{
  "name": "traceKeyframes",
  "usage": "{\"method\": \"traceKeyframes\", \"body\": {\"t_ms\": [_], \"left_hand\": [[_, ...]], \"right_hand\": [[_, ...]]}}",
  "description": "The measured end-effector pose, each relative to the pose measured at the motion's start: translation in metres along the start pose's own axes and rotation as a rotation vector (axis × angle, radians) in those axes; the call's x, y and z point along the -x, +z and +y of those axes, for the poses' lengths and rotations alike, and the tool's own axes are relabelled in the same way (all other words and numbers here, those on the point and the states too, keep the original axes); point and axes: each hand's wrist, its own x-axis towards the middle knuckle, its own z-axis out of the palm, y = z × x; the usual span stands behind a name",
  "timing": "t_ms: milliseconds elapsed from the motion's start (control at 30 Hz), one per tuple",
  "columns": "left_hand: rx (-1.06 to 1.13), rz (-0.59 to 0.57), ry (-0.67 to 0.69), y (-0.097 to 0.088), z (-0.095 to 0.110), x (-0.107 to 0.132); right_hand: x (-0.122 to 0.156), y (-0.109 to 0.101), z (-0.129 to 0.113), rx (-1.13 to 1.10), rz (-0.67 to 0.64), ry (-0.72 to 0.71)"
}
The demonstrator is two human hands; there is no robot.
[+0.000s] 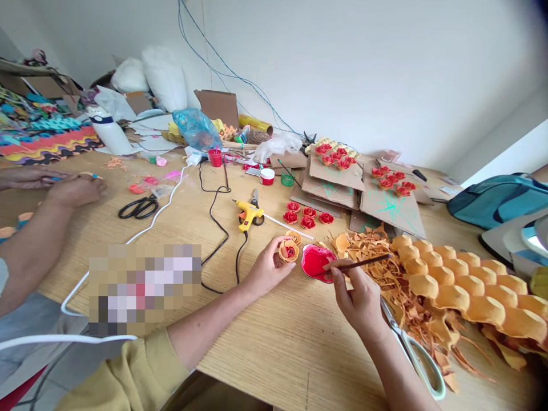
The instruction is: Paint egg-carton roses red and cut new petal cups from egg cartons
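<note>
The left hand (pixel 268 267) has an orange paper flower (pixel 282 254) between its thumb and fingers, just left of the dish (pixel 303 264) of red paint (pixel 314 260). The hand holds it from the side and from below — maybe so the open top is easy to get at. There is some red in the middle of the flower, and the outer petals look mostly orange.

The right hand (pixel 362 302) pinches a thin dark brush (pixel 363 264) the way you hold a pencil, which should help it make small, neat strokes. The brush tip is down at the paint, on the near right side of the dish. The dish sits between the two hands, so the brush would not have far to go.

Another orange flower (pixel 294 236) lies just past the held one. Farther off, red flowers (pixel 307 222) sit a little apart on the table, perhaps so wet paint won't rub. More red ones stand on the cardboard (pixel 359 191) at the far right.

The scissors (pixel 415 354) lie by the right arm, next to orange scraps (pixel 368 251) — maybe put aside while the right hand is busy with the brush
</note>
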Motion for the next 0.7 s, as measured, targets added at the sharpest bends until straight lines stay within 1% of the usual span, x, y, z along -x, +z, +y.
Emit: {"method": "traceKeyframes", "body": {"t_ms": [100,300,433,533,600,633,700], "left_hand": [[-0.01,0.011,0.001,0.0,0.0,0.0],[-0.135,0.03,-0.019,0.0,0.004,0.001],[-0.162,0.032,-0.013,0.001,0.008,0.002],[-0.146,0.026,-0.012,0.002,0.007,0.003],[-0.13,0.016,-0.012,0.003,0.005,0.003],[-0.122,0.012,-0.012,0.003,0.004,0.002],[-0.114,0.008,-0.019,0.004,0.002,0.002]], "right_hand": [[0.0,-0.002,0.0,-0.015,0.056,0.013],[-0.001,-0.007,-0.003,-0.053,0.054,0.015],[-0.002,-0.01,-0.004,-0.085,0.023,0.053],[0.0,-0.011,-0.004,-0.181,0.11,0.068],[0.001,-0.011,-0.005,-0.264,0.149,0.033],[0.002,-0.01,-0.006,-0.295,0.143,0.001],[0.004,-0.01,-0.01,-0.326,0.087,-0.069]]}}
